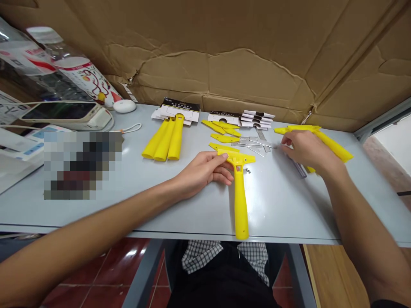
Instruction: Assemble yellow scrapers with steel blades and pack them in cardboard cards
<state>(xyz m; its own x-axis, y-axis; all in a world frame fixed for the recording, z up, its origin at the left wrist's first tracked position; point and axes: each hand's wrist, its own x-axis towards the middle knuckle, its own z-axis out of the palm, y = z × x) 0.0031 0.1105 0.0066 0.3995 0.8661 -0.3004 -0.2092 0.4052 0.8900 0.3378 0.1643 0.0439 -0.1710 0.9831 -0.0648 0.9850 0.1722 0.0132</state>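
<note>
I am resting my left hand (202, 171) on the grey table (160, 201), fingers curled loosely against the head of the yellow scraper (239, 188), steadying rather than gripping it; its handle is running straight back toward me, past the table's near edge. My right hand (305, 149) is reaching right of the scraper head, fingers half open, fingertips touching down by the loose metal blades (253, 143), holding nothing I can make out. The blades are lying just beyond the head, nearer my right hand. A small screw (248, 171) is sitting beside the head. My palm is hiding what lies beneath it.
</note>
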